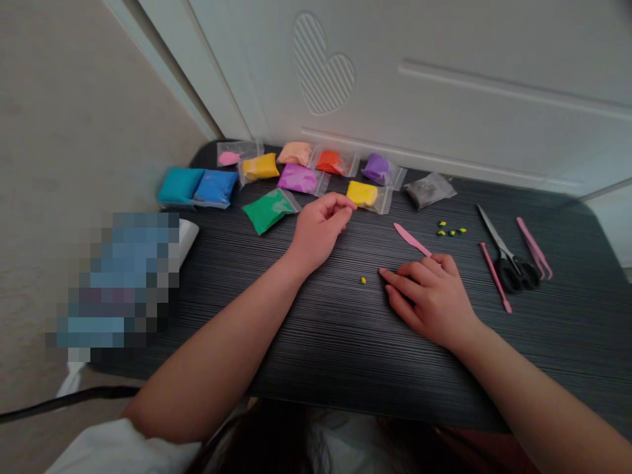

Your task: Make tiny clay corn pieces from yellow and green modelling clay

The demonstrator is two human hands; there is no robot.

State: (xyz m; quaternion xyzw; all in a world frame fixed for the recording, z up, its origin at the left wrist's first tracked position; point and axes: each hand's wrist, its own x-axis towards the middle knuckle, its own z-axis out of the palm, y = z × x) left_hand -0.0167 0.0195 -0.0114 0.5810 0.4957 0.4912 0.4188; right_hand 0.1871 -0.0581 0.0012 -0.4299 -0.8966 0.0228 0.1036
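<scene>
Four tiny yellow-and-green pieces (441,234) sit grouped right of centre, seemingly shaped, while a fifth piece (363,280) lies ungrouped below centre, near the loosely spread right hand (434,296); the left hand's (318,234) fingertips press together, any contents unclear.

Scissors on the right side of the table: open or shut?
Shut. The scissors have their blades together, tapering to a single tip.

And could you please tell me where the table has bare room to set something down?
Bare patches: between the left forearm and right hand, nearer than the lone yellow-green piece; and right of the pink tweezers. Crowded: the far edge, with coloured bags.
</scene>
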